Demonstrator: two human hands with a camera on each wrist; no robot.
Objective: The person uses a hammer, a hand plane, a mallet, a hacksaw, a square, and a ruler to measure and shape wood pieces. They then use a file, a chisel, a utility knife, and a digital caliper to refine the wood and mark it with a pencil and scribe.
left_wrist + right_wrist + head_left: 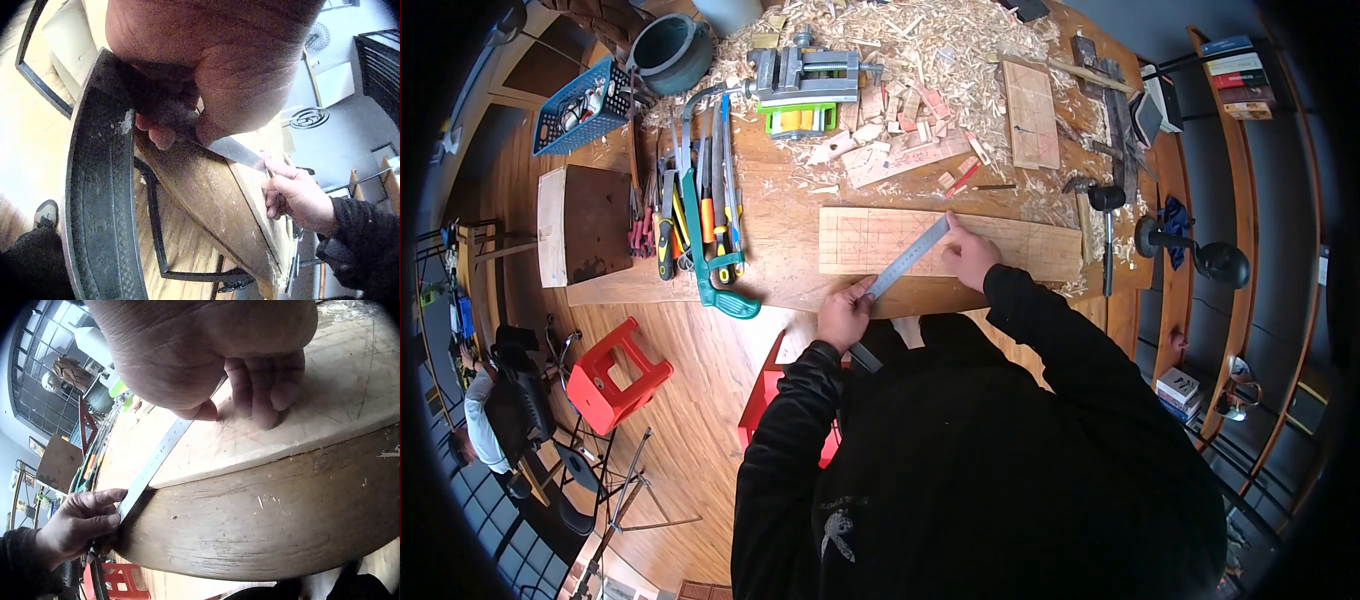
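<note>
A try square with a marked steel blade (908,258) slants across the front of a pencil-lined wooden board (1030,245). My left hand (843,318) grips it at the near end, where the dark patterned stock (103,187) hangs below the palm, off the table edge. My right hand (973,257) pinches the far end of the blade between thumb and index finger, over the board. In the right wrist view, its other fingers (262,394) curl down at the board's face. The left palm hides part of the blade and stock in the left wrist view.
Wood shavings (940,50), offcuts and a vise (810,78) cover the back of the table. A green-framed saw (692,200) lies beside files and screwdrivers at left. A hammer (1108,230) lies at right. A red stool (618,375) stands on the floor.
</note>
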